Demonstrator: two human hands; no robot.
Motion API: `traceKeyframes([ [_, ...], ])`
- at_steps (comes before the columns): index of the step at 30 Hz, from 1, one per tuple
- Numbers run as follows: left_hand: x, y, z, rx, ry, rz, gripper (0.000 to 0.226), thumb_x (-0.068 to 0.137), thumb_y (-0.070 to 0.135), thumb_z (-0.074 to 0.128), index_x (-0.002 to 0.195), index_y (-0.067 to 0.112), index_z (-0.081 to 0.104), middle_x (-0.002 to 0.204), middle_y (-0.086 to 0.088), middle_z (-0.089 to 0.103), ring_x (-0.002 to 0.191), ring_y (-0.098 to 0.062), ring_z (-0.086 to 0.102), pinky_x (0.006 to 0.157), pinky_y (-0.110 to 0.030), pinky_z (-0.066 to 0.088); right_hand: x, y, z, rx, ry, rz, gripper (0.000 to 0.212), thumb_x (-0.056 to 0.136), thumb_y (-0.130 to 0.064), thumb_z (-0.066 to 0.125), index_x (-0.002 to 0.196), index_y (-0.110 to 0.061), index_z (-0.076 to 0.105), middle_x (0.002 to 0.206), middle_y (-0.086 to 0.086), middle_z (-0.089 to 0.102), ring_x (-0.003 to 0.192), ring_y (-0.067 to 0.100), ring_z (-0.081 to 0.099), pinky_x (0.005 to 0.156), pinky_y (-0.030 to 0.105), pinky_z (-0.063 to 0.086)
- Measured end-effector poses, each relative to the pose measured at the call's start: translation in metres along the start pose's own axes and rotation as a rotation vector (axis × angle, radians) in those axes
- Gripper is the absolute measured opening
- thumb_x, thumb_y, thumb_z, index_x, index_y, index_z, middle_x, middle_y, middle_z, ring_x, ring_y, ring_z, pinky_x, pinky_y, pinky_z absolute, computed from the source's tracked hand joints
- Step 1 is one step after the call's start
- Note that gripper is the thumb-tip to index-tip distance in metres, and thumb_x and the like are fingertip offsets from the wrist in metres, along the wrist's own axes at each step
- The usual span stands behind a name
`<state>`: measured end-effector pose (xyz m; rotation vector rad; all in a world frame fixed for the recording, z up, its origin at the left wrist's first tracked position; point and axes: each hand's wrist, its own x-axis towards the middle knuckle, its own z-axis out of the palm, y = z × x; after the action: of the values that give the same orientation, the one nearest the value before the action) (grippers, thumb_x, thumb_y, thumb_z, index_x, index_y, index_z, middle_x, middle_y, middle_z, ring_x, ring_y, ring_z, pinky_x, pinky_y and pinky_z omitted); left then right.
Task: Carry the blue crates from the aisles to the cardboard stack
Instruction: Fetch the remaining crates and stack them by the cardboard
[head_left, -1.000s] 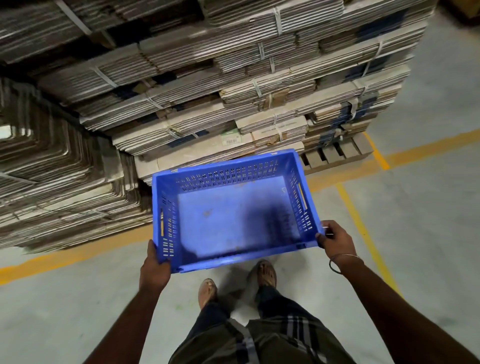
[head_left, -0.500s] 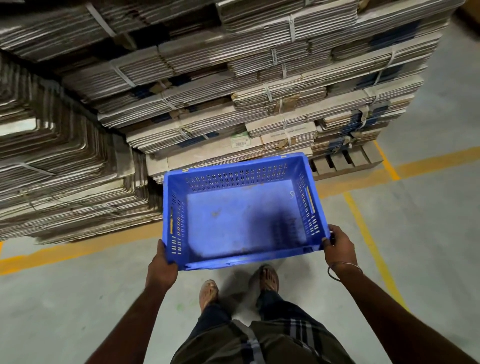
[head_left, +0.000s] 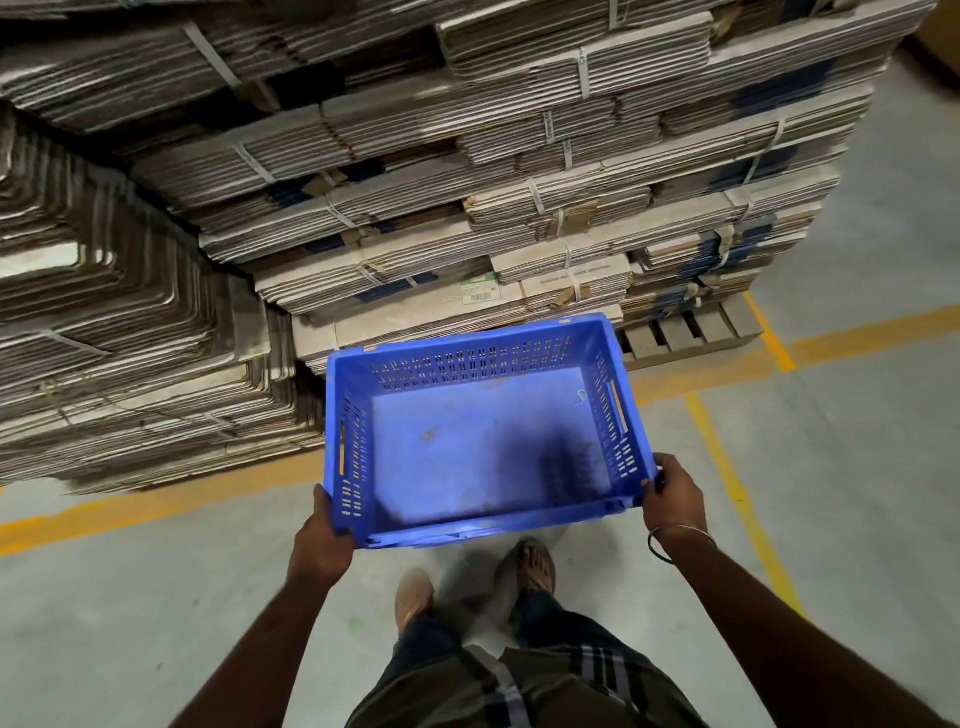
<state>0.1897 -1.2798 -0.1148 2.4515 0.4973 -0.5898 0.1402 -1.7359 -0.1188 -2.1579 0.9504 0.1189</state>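
Observation:
An empty blue crate with slotted walls hangs in the air in front of me, above the grey floor. My left hand grips its near left corner. My right hand, with a metal bangle on the wrist, grips its near right corner. The crate's far rim sits just short of the cardboard stack, a tall pile of strapped, flattened cartons that fills the upper view.
A second pile of folded cardboard stands at the left. The stack rests on a wooden pallet, its end showing at the right. Yellow floor lines run along the stack and toward me. My feet are below the crate.
I have stepped closer to the cardboard stack with the crate held in both hands; the stack now looms larger and the crate's far edge nears its base.

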Motion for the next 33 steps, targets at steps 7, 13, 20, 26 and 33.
traceKeyframes([
  [7, -0.006, -0.001, 0.001, 0.005, 0.003, -0.003, 0.089, 0.088, 0.001, 0.055, 0.159, 0.018, 0.004, 0.128, -0.027, 0.061, 0.111, -0.048, 0.060, 0.084, -0.044, 0.049, 0.002, -0.004, -0.002, 0.037, -0.006, 0.017, 0.038, 0.082, -0.001, 0.057, 0.116, -0.017, 0.060, 0.085, 0.005, 0.063, 0.086, 0.035, 0.063, 0.078, 0.037, 0.050],
  [13, -0.004, 0.002, 0.003, 0.015, -0.002, -0.003, 0.087, 0.089, 0.001, 0.055, 0.158, 0.016, 0.005, 0.128, -0.026, 0.062, 0.111, -0.049, 0.059, 0.085, -0.045, 0.048, -0.002, -0.005, -0.004, 0.044, -0.013, 0.015, 0.037, 0.085, 0.001, 0.054, 0.118, -0.015, 0.058, 0.081, 0.005, 0.061, 0.074, 0.026, 0.057, 0.073, 0.032, 0.047],
  [20, -0.007, 0.011, 0.006, -0.036, 0.054, -0.012, 0.078, 0.084, 0.008, 0.061, 0.152, 0.013, 0.023, 0.133, -0.023, 0.057, 0.113, -0.046, 0.058, 0.089, -0.050, 0.051, 0.004, -0.006, -0.012, 0.063, -0.075, 0.028, 0.042, 0.081, 0.002, 0.060, 0.117, -0.019, 0.059, 0.084, 0.007, 0.065, 0.084, 0.033, 0.064, 0.073, 0.031, 0.048],
  [26, -0.006, 0.021, 0.008, -0.026, 0.094, 0.096, 0.076, 0.083, 0.018, 0.064, 0.150, 0.013, 0.029, 0.148, -0.021, 0.039, 0.129, -0.045, 0.047, 0.096, -0.052, 0.048, 0.006, -0.008, -0.020, -0.018, -0.122, -0.008, 0.057, 0.078, -0.007, 0.065, 0.130, -0.027, 0.055, 0.090, 0.004, 0.066, 0.083, 0.026, 0.064, 0.077, 0.036, 0.055],
  [33, -0.005, 0.054, -0.004, -0.054, 0.072, 0.268, 0.076, 0.087, 0.008, 0.069, 0.153, 0.011, 0.032, 0.158, -0.009, 0.036, 0.142, -0.032, 0.039, 0.112, -0.042, 0.035, 0.005, -0.026, -0.028, -0.076, -0.036, -0.091, 0.052, 0.081, -0.017, 0.064, 0.132, -0.021, 0.055, 0.120, 0.010, 0.062, 0.110, 0.027, 0.059, 0.093, 0.037, 0.049],
])
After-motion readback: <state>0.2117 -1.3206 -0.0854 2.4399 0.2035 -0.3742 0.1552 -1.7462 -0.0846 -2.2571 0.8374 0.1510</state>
